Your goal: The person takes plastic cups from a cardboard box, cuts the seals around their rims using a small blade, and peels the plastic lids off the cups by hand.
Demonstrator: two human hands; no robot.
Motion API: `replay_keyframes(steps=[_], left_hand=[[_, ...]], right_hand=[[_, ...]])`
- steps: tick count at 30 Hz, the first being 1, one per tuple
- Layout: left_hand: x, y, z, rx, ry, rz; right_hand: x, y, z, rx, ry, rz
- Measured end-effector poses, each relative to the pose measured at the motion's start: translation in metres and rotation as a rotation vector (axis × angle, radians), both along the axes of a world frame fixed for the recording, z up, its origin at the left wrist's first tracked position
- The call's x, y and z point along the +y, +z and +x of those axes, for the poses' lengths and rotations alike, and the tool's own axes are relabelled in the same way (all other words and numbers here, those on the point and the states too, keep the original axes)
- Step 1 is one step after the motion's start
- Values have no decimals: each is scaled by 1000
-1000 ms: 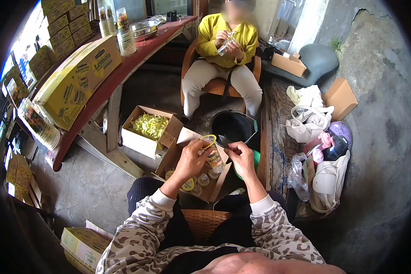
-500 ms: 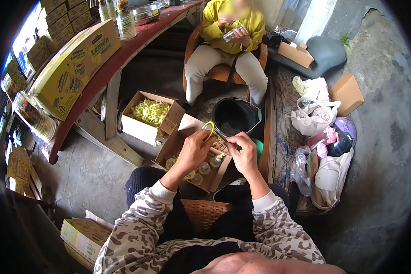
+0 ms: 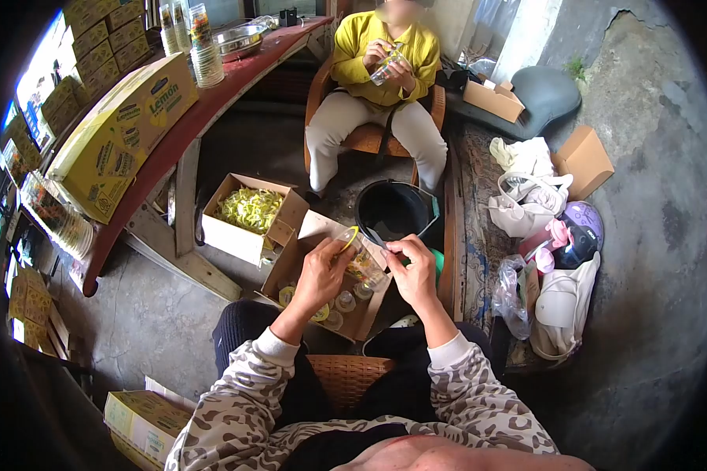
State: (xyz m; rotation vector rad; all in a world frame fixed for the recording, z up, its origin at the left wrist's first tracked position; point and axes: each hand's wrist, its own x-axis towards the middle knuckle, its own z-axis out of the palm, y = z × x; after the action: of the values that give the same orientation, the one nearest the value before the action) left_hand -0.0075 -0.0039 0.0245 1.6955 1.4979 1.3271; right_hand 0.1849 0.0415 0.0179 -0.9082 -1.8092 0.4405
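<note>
My left hand (image 3: 322,271) is closed on a clear plastic cup (image 3: 367,269) with a coloured print and a yellow rim, held tilted above an open carton (image 3: 271,284). Close to the cup's right side, my right hand (image 3: 413,271) has thumb and fingers pinched together. A thin pale strip shows by its fingertips, too small to name. Inside the carton below, several clear cups (image 3: 345,301) stand, some with yellow rims. Part of the held cup is hidden behind my left fingers.
A box of yellow strips (image 3: 249,210) and a black bucket (image 3: 395,208) stand ahead. Opposite sits a person in a yellow top (image 3: 385,55), handling another cup. Cartons and stacked cups (image 3: 206,55) line the red table (image 3: 239,77) at left; bags (image 3: 562,302) lie right.
The printed cup shows more fully between my hands, which have moved slightly down in view. The whole view has shifted a little, and the other person's hands have changed position around their cup.
</note>
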Motion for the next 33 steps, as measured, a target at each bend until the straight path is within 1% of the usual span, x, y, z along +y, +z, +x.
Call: replay_keyframes(steps=[3, 5, 6, 9, 11, 13, 18, 20, 23, 27, 29, 31, 33], left_hand=[[0, -5, -4, 41, 29, 62], [2, -3, -8, 266, 154, 275], [0, 2, -11, 233, 135, 193], [-1, 9, -15, 173, 98, 101], [-1, 8, -17, 147, 82, 96], [-2, 15, -15, -83, 114, -51], [1, 11, -24, -118, 131, 19], [3, 10, -26, -152, 120, 29], [9, 0, -30, -94, 124, 94], [15, -14, -36, -183, 104, -7], [17, -17, -33, -829, 24, -229], [13, -8, -25, -873, 47, -211], [11, 2, -22, -1071, 67, -314]], right_hand=[[2, 1, 4, 27, -16, -18], [3, 3, 7, 47, -23, -33], [3, 6, 8, 31, -38, -26], [4, 3, 8, 18, -57, -26], [3, 4, 7, -10, -62, -27], [2, 2, 6, -21, -57, -25], [0, 4, 4, -60, -40, -12], [0, -1, 4, -33, -38, -56], [0, -2, 3, -30, -43, -83], [-3, 2, 4, -61, -55, -101], [-2, -1, 4, -35, -33, -56], [-4, 1, 2, -46, -60, -21], [-6, 1, -1, -94, -104, 23]])
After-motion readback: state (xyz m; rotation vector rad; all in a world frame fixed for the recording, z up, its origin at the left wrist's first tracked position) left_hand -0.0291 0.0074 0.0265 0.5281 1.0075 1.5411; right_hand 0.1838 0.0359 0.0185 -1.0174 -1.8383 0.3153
